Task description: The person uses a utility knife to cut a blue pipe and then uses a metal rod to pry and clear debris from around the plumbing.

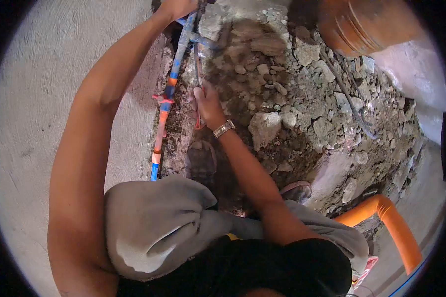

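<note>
Pipe follows slab edge, 2 hands near.

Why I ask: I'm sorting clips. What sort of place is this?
Probably a construction or renovation site: loose rubble, a slim pipe with a red valve handle, and a bent orange pipe.

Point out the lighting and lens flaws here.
Head view: black rounded corners and wide-angle bowing; head view again: dark shadow swallows detail on the shoe below the right hand and falls across the rubble; same head view: the orange ribbed cylinder at upper right looks soft.
</note>
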`<state>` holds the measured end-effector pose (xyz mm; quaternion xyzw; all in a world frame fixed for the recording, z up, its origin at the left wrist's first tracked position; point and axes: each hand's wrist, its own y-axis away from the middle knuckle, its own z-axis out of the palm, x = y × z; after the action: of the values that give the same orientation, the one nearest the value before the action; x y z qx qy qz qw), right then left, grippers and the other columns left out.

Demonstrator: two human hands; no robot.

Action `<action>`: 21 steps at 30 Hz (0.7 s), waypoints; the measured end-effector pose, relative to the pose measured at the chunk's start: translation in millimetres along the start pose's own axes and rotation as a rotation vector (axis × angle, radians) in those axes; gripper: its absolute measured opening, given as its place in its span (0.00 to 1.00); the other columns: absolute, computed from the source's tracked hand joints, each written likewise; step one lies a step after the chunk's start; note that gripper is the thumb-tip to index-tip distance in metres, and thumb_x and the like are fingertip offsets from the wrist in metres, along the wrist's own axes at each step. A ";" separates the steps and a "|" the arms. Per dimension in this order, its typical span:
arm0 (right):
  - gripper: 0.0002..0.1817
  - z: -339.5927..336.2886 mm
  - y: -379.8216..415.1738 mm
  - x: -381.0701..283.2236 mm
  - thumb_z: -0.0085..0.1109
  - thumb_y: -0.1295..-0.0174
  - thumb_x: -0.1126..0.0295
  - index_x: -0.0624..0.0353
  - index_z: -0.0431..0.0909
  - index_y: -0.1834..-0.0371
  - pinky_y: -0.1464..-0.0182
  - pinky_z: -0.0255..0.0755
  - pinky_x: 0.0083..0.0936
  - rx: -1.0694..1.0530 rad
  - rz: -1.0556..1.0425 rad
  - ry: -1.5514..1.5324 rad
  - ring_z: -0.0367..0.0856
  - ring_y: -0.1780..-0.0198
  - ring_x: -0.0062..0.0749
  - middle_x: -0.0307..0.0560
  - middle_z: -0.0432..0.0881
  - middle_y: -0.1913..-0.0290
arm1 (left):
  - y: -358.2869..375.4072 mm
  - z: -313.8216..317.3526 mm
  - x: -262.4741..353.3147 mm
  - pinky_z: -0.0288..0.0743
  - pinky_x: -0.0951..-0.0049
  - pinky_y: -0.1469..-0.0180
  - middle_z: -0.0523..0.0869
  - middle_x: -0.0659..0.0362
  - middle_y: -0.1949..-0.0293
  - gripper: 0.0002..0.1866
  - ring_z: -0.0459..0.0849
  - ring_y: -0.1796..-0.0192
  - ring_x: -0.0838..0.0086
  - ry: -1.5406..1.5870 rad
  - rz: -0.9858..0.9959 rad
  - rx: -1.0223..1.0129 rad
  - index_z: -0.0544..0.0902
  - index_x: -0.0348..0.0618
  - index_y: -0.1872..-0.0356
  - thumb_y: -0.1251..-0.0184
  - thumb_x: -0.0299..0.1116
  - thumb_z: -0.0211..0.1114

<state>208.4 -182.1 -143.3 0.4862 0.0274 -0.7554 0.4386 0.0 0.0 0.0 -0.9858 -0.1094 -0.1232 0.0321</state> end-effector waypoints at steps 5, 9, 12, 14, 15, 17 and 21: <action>0.10 11.4 -2.7 18.0 0.49 0.34 0.65 0.60 0.70 0.57 0.72 0.67 0.32 0.236 -0.228 0.461 0.70 0.75 0.28 0.44 0.73 0.75 | -14.0 8.1 -14.1 0.68 0.66 0.39 0.77 0.47 0.44 0.14 0.78 0.43 0.59 -0.076 0.339 0.079 0.82 0.52 0.53 0.40 0.31 0.57; 0.14 7.9 -8.5 14.5 0.50 0.35 0.65 0.63 0.71 0.53 0.63 0.68 0.37 0.331 -0.339 0.437 0.73 0.71 0.42 0.57 0.76 0.72 | -6.0 9.6 5.1 0.72 0.71 0.48 0.83 0.52 0.59 0.11 0.81 0.54 0.56 0.074 0.373 0.135 0.82 0.50 0.57 0.39 0.28 0.56; 0.19 12.9 -4.3 16.6 0.50 0.37 0.66 0.64 0.68 0.46 0.59 0.69 0.37 0.386 -0.373 0.459 0.75 0.66 0.47 0.61 0.77 0.67 | 10.3 -1.1 15.0 0.72 0.71 0.49 0.84 0.53 0.59 0.11 0.82 0.54 0.62 0.075 0.345 0.257 0.82 0.47 0.57 0.39 0.27 0.56; 0.20 14.9 -1.1 11.2 0.50 0.37 0.67 0.66 0.66 0.45 0.57 0.69 0.37 0.337 -0.439 0.421 0.75 0.64 0.48 0.61 0.77 0.65 | 30.0 -8.8 12.6 0.73 0.71 0.51 0.85 0.56 0.60 0.10 0.82 0.56 0.67 0.239 0.302 0.558 0.83 0.41 0.57 0.38 0.27 0.56; 0.20 11.0 2.1 1.9 0.50 0.37 0.67 0.66 0.66 0.45 0.57 0.69 0.37 0.333 -0.451 0.419 0.75 0.64 0.48 0.61 0.77 0.65 | 43.2 -6.7 10.1 0.73 0.71 0.51 0.85 0.56 0.60 0.10 0.82 0.56 0.67 0.233 0.308 0.567 0.83 0.41 0.57 0.38 0.27 0.56; 0.21 9.9 5.4 -9.4 0.46 0.36 0.65 0.66 0.66 0.43 0.48 0.66 0.43 0.183 -0.201 0.340 0.72 0.52 0.66 0.71 0.75 0.56 | 76.6 4.3 -0.5 0.73 0.72 0.53 0.84 0.59 0.62 0.11 0.81 0.59 0.72 0.596 -0.010 0.479 0.81 0.38 0.56 0.36 0.28 0.56; 0.23 16.8 9.3 -13.8 0.44 0.34 0.67 0.57 0.62 0.36 0.55 0.71 0.41 0.237 -0.158 0.175 0.78 0.59 0.56 0.62 0.77 0.58 | 135.2 29.6 -7.7 0.72 0.76 0.53 0.82 0.60 0.62 0.14 0.79 0.59 0.77 0.899 -0.469 0.137 0.77 0.40 0.49 0.32 0.34 0.55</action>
<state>204.8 -186.9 -120.5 0.5947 0.0144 -0.7403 0.3133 30.0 -130.6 -35.4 -0.7799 -0.3108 -0.5317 0.1118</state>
